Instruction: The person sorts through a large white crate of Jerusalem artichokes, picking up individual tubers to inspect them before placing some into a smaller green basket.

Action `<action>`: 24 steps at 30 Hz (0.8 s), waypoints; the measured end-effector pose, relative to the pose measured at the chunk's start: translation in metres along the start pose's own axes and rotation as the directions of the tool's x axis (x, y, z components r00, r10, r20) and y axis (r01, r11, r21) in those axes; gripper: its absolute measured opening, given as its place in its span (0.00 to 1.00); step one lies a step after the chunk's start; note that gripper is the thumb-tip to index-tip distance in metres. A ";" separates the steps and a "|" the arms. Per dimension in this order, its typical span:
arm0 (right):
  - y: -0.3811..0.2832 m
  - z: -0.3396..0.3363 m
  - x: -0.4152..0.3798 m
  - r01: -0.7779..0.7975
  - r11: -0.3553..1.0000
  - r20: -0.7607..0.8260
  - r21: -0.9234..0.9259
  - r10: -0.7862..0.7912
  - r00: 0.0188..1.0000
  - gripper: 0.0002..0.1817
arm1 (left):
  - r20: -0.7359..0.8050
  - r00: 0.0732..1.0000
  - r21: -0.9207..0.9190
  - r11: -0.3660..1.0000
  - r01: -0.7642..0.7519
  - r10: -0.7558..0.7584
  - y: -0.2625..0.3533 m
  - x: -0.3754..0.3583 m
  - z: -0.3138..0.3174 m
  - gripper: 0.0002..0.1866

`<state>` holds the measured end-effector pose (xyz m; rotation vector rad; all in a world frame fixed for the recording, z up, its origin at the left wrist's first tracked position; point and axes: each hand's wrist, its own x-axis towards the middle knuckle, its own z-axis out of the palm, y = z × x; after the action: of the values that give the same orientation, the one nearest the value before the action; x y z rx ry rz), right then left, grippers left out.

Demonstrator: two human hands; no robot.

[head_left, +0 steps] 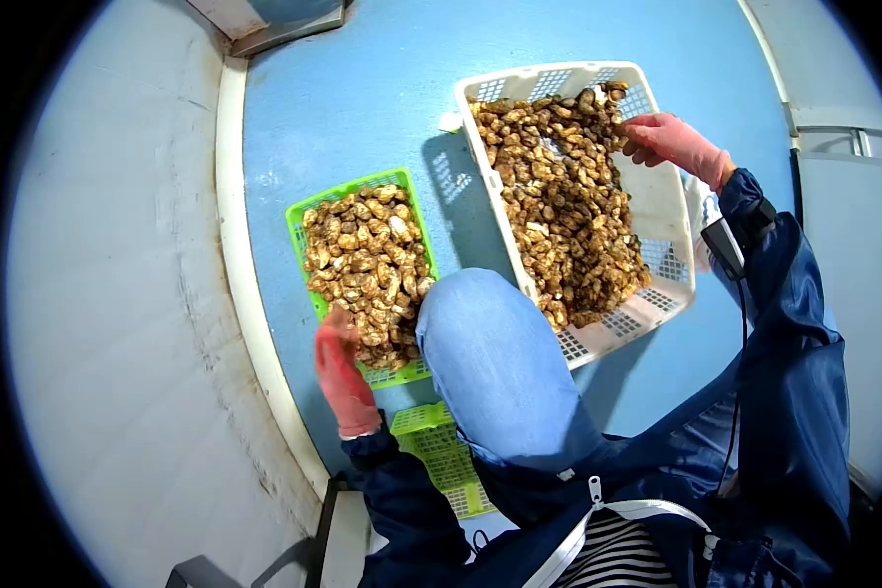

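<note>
Brown, lumpy pieces like small shellfish or roots (559, 206) fill much of a large white plastic basket (661, 201). My right hand (671, 145), in a pink glove, is over that basket's right side, its fingers bent at the edge of the pile; whether they hold a piece is hidden. A smaller green basket (299, 240) to the left is full of paler, cleaner-looking pieces (367, 260). Beside its lower left edge is my left hand (341, 372), gloved in pink, with blurred fingers near the pieces.
Another green basket (441, 456) stands below the full one, partly behind my bent knee (500, 363). The floor (363, 108) is blue. A pale wall (127, 245) rises on the left, and a metal-edged object (289, 34) is at the top left.
</note>
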<state>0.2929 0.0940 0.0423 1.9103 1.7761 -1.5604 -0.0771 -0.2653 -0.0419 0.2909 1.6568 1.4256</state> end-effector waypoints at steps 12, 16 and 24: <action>0.068 0.114 0.114 0.086 0.806 -0.171 -0.585 -0.226 0.959 0.25 | 0.084 0.996 -0.768 0.635 0.079 -0.023 0.071 -0.045 0.229 0.23; 0.063 0.128 0.123 0.001 0.851 -0.226 -0.525 -0.140 0.964 0.27 | 0.015 0.955 -0.718 0.661 0.216 -0.295 -0.013 -0.022 0.270 0.24; 0.048 0.123 0.124 0.009 0.860 -0.187 -0.510 -0.121 0.975 0.25 | -0.035 0.951 -0.723 0.665 0.188 -0.306 -0.040 -0.007 0.268 0.28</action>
<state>0.2332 0.0815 -0.1283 1.8069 2.0888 -0.7925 0.1401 -0.1037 -0.0536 -0.4938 1.0659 1.7818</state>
